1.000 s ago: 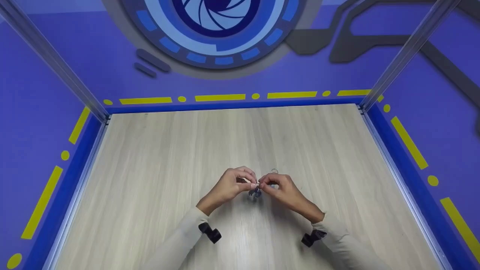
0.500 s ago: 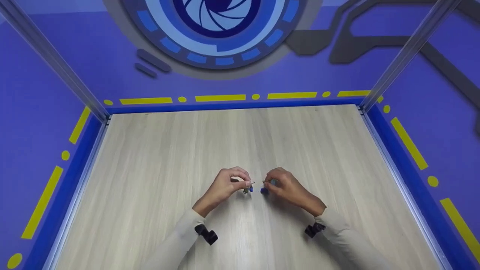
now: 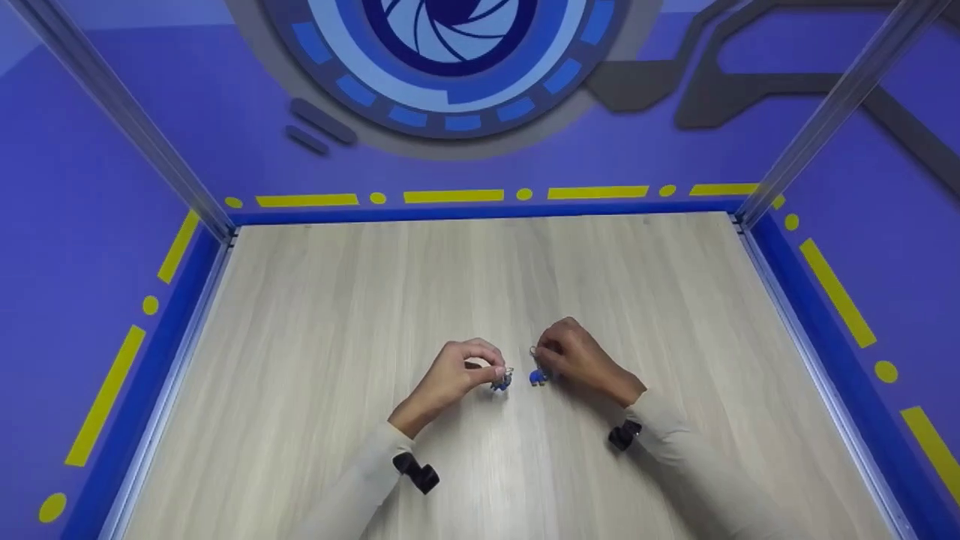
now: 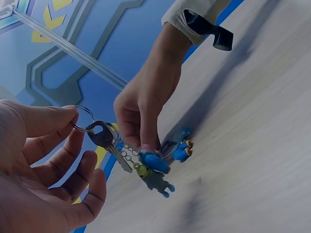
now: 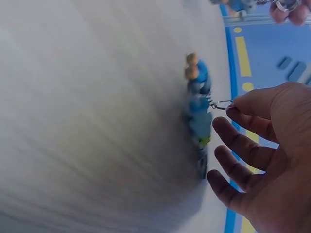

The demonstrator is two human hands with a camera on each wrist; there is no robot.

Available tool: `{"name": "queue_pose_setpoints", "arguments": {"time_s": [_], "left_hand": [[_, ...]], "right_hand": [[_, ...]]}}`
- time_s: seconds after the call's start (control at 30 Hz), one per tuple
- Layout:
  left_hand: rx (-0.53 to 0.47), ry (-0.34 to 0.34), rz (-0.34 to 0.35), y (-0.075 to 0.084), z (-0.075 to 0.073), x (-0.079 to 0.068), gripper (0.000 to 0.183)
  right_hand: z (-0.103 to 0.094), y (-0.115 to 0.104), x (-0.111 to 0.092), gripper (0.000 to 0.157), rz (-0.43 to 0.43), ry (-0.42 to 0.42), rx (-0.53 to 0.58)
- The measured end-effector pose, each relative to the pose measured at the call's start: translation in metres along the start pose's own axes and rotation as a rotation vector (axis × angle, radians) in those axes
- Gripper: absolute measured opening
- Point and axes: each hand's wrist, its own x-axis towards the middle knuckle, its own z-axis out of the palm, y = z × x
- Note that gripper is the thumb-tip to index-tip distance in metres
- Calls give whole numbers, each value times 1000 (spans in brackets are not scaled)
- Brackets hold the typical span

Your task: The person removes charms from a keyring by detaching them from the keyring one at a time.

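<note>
My left hand [image 3: 450,376] pinches a split key ring [image 4: 85,116] between thumb and index finger, its other fingers loosely bent. From that ring hang a metal key [image 4: 108,142] and small chains with figurine charms, among them a green-and-blue figurine [image 4: 153,178] and a bright blue charm [image 4: 155,161]. A short way to the right, my right hand [image 3: 583,361] pinches a thin metal loop [image 5: 222,104] with thumb and index finger. Blue figurine charms [image 5: 198,116] are bunched below this loop, close over the tabletop. One blue figurine [image 3: 538,377] with tan feet shows beside the right thumb.
The pale wooden tabletop [image 3: 360,300] spreads around both hands. Purple-blue panels [image 3: 420,169] with yellow dashes border it at the back and sides, with metal posts [image 3: 817,112] at the corners. Each wrist carries a black camera mount [image 3: 417,472].
Both hands were together at the metal rings and have since drawn apart. The right hand has moved right and a little farther back, so its blue figurine now shows. The head view has shifted slightly.
</note>
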Motion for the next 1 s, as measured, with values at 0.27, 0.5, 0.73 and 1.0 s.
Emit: {"name": "queue_pose_setpoints", "arguments": {"time_s": [0.27,0.5,0.73,1.0], "left_hand": [[17,18,-3,-2,0,-2,8],[16,21,3,1,-5,-3,7],[-11,7,9,2,-2,0,8],[-19,-16,19,1,1,4,6]], "right_hand": [[2,13,9,7,-97,24,-73],[4,14,19,6,-7,1,-83],[1,10,14,5,19,13,-25],[-11,-8,2,6,-106,31,15]]}}
